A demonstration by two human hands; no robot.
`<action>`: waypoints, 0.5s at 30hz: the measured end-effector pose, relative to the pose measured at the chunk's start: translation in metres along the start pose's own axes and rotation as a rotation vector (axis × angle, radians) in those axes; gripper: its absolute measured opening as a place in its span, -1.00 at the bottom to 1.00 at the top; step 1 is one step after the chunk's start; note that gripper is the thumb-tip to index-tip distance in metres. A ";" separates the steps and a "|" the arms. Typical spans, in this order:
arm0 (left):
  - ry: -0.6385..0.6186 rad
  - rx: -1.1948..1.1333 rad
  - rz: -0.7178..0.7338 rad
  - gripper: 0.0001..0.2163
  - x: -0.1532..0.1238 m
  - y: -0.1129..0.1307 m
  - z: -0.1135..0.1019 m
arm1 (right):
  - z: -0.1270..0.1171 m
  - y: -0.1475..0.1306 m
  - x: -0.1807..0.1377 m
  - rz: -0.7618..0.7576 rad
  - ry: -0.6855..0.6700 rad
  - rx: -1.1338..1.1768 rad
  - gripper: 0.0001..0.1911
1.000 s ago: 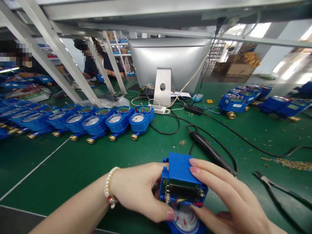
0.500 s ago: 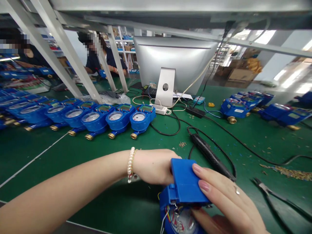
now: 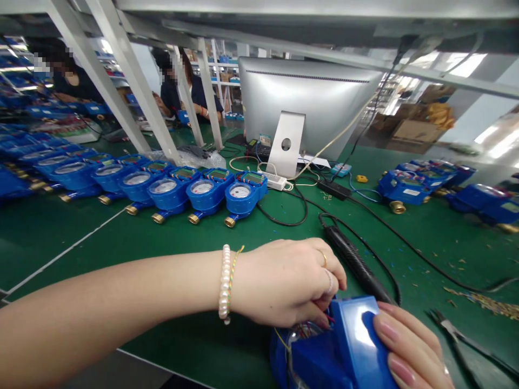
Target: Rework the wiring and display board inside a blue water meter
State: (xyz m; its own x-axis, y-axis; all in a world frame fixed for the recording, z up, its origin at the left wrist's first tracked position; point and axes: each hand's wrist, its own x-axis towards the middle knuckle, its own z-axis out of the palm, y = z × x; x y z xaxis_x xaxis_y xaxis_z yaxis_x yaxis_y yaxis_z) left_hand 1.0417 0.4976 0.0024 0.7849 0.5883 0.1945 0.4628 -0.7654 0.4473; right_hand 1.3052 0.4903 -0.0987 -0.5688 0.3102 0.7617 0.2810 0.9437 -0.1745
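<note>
Two bare hands at the lower right of the frame, both on one blue water meter [image 3: 324, 356] that sits at the bottom edge on the green bench mat [image 3: 121, 254]. Left hand [image 3: 284, 281], with a pearl bracelet [image 3: 224, 283] at the wrist and a ring on one finger, curls over the meter's open top, fingertips pinched down among coloured wires [image 3: 308, 328]; whether they actually grip a wire cannot be told. Right hand [image 3: 409, 346] lies flat against the meter's blue cover [image 3: 357, 346], fingers extended and pressing its side, grasping the housing.

Just beyond the hands, centre right: black electric screwdriver [image 3: 352, 259] with its cable looping off. Far lower right: pliers [image 3: 454, 332], beside a scatter of wire offcuts [image 3: 482, 302].

Left and centre, middle band: row of finished blue water meters [image 3: 170, 189] with brass couplings, side by side. Right, middle band: second group of meters [image 3: 409, 183].

Centre top: silver monitor [image 3: 308, 108] seen from behind, white power strip [image 3: 273, 181] at its foot.

Upper left: two other persons [image 3: 190, 92] seated behind the slanted frame struts
</note>
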 end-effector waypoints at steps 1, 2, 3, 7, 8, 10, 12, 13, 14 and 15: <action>-0.021 -0.005 0.039 -0.93 0.001 -0.001 0.000 | 0.002 0.001 -0.001 -0.026 0.019 0.022 -0.71; -0.043 -0.004 0.069 -0.93 0.002 -0.002 0.000 | 0.004 0.002 0.000 -0.045 0.030 0.046 -0.68; -0.064 0.002 0.091 -0.93 0.003 -0.002 0.000 | 0.006 0.002 0.001 -0.048 0.038 0.067 -0.63; -0.109 0.015 0.133 -0.93 0.006 -0.002 -0.005 | 0.010 0.000 0.007 -0.003 0.060 0.104 -0.40; -0.118 0.021 0.136 -0.93 0.007 -0.001 -0.006 | 0.010 -0.001 0.008 -0.002 0.070 0.102 -0.38; -0.151 0.052 0.111 -0.94 0.008 0.001 -0.010 | 0.010 -0.002 0.010 -0.026 0.064 0.093 -0.39; -0.188 0.086 0.034 -0.93 0.008 0.003 -0.012 | 0.009 -0.003 0.012 -0.045 0.041 0.071 -0.39; -0.201 0.089 -0.014 -0.93 0.007 0.004 -0.012 | 0.009 -0.003 0.014 -0.046 0.029 0.057 -0.38; -0.207 0.082 -0.062 -0.93 0.006 0.005 -0.013 | 0.010 -0.002 0.015 -0.053 0.021 0.042 -0.37; -0.210 0.067 -0.106 -0.93 0.005 0.006 -0.013 | 0.010 -0.001 0.016 -0.061 0.023 0.028 -0.35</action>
State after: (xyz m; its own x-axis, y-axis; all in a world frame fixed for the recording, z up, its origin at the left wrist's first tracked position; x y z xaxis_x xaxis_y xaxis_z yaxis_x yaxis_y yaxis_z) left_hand 1.0430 0.4997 0.0171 0.7960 0.6041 -0.0392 0.5676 -0.7223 0.3951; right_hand 1.2882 0.4952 -0.0924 -0.5665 0.2499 0.7853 0.2245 0.9637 -0.1447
